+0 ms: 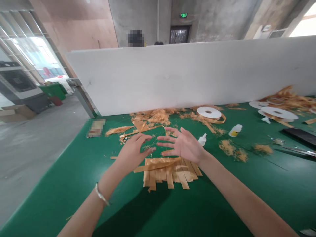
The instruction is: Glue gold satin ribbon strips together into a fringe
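Note:
Both hands hover over the green table, just beyond a pile of tan ribbon strips. My left hand has its thumb and fingers apart, curved, with nothing visible between them. Palm showing, my right hand has its fingers spread and is empty. One longer ribbon strip lies slantwise across the pile of cut strips. Behind the hands is a heap of frayed tan fibres. A small white dropper bottle stands close behind my right hand.
A white ribbon spool lies at the back, with more spools farther right. A white bottle with a yellow label, fibre tufts, scissors and a black case lie to the right. A white partition borders the table's back.

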Motion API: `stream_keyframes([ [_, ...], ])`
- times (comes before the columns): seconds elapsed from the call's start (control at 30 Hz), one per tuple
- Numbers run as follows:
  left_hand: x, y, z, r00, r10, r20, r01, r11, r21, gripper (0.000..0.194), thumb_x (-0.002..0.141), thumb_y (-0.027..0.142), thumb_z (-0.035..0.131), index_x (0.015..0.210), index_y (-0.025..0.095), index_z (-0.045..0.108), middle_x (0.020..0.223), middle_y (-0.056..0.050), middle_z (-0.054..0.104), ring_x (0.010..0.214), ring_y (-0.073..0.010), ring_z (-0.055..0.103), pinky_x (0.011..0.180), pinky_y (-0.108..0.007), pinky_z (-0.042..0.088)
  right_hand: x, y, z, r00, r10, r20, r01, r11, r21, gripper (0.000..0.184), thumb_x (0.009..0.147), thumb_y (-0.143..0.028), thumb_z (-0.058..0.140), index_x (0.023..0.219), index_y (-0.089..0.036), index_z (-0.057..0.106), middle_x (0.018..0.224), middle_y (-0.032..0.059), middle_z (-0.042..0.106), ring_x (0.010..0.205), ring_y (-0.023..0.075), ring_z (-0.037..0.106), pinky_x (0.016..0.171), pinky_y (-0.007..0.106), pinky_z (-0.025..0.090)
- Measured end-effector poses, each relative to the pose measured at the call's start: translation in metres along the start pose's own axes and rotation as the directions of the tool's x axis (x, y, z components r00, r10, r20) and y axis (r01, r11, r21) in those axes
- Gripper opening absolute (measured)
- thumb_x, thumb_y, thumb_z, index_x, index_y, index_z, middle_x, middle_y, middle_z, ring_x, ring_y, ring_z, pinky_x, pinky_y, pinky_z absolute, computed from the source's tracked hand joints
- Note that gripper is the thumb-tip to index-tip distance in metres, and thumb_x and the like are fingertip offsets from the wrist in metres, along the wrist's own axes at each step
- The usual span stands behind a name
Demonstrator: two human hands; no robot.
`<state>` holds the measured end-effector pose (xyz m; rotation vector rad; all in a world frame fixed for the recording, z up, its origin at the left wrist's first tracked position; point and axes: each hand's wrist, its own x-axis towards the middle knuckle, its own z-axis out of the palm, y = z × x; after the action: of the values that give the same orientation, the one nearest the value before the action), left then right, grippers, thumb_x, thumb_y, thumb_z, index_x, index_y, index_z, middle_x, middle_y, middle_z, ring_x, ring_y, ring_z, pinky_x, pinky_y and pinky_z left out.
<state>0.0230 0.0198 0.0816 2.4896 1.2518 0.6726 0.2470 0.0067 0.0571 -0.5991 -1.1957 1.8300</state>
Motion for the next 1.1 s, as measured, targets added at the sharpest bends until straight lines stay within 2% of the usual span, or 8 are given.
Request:
stream_keyframes([
  [0.13,0.037,0.021,0.017,0.997,-0.012,-0.08,0.017,0.998,0.057,0.045,0.075,0.043,0.061,0.111,0.015,0.057,0.109,-0.013,0.059,0.101,-0.029,0.054,0.081,-0.041,0.043,0.014,-0.003,0.012,0.999,-0.005,0.042,0.004,1.0,0.017,0.053,0.087,-0.059,0.029,0.133,-0.032,0.029,0.129,0.0092,0.05,0.106,0.0223,0.057,0.086,0.047,0.046],
  [0.23,0.061,0.017,0.031,0.991,-0.114,0.072,0.129,0.959,-0.254,0.026,0.078,0.036,0.057,0.087,0.013,0.064,0.084,-0.008,0.065,0.078,-0.0203,0.059,0.069,-0.032,0.045,0.019,-0.006,0.006,0.999,-0.037,0.005,0.037,0.999,0.015,0.052,0.088,-0.058,0.026,0.135,-0.035,0.028,0.119,0.0069,0.057,0.101,0.0214,0.059,0.081,0.046,0.049],
  [0.37,0.077,-0.001,0.044,0.978,-0.079,0.191,0.2,0.588,-0.783,0.021,0.074,0.033,0.063,0.081,0.013,0.064,0.078,-0.003,0.064,0.074,-0.0139,0.058,0.066,-0.025,0.044,0.017,-0.011,-0.015,1.0,0.017,-0.015,-0.016,0.998,0.057,0.055,0.09,-0.06,0.02,0.138,-0.033,0.023,0.113,0.0081,0.062,0.1,0.0227,0.061,0.083,0.048,0.047],
  [0.47,0.081,-0.014,0.051,0.975,-0.031,0.222,0.22,0.317,-0.923,0.024,0.068,0.035,0.07,0.078,0.014,0.063,0.08,-0.003,0.062,0.073,-0.0121,0.057,0.065,-0.023,0.045,0.017,-0.01,-0.03,0.997,0.061,-0.04,-0.058,0.995,0.085,0.052,0.091,-0.057,0.021,0.134,-0.03,0.032,0.107,0.0088,0.066,0.099,0.0224,0.062,0.082,0.043,0.048],
  [0.53,0.081,-0.023,0.055,0.971,-0.027,0.238,0.237,0.262,-0.936,0.028,0.066,0.037,0.072,0.077,0.013,0.062,0.079,-0.003,0.061,0.07,-0.0116,0.057,0.064,-0.024,0.046,0.018,-0.007,-0.036,0.996,0.073,-0.059,-0.066,0.992,0.106,0.048,0.092,-0.054,0.024,0.129,-0.027,0.038,0.101,0.0089,0.068,0.096,0.0227,0.064,0.077,0.039,0.05],
  [0.67,0.082,-0.042,0.057,0.98,-0.094,0.173,0.194,0.306,-0.932,0.032,0.065,0.041,0.071,0.07,0.015,0.054,0.068,0.0,0.056,0.064,-0.0093,0.055,0.061,-0.022,0.046,0.024,0.001,-0.041,0.959,0.045,-0.279,0.001,0.986,0.165,0.031,0.093,-0.04,0.034,0.114,-0.023,0.05,0.094,0.007,0.069,0.09,0.0199,0.066,0.071,0.032,0.052],
  [0.83,0.085,-0.068,0.045,0.973,-0.211,0.094,0.194,0.529,-0.826,0.03,0.068,0.04,0.069,0.067,0.015,0.052,0.061,0.0,0.056,0.058,-0.0107,0.055,0.06,-0.025,0.047,0.032,0.004,-0.042,0.789,-0.023,-0.614,0.099,0.991,0.091,0.006,0.081,-0.02,0.051,0.086,-0.02,0.055,0.095,0.0046,0.067,0.087,0.0196,0.065,0.069,0.03,0.053],
  [1.1,0.129,-0.099,0.034,0.981,-0.187,0.048,0.193,0.941,-0.276,0.01,0.068,0.02,0.062,0.058,0.017,0.062,0.067,-0.005,0.064,0.076,-0.0214,0.06,0.076,-0.033,0.044,0.053,0.017,-0.04,0.705,-0.135,-0.696,0.029,0.986,-0.163,0.018,0.056,-0.02,0.062,0.074,-0.02,0.058,0.078,-0.0008,0.06,0.076,0.0127,0.058,0.059,0.021,0.042],
])
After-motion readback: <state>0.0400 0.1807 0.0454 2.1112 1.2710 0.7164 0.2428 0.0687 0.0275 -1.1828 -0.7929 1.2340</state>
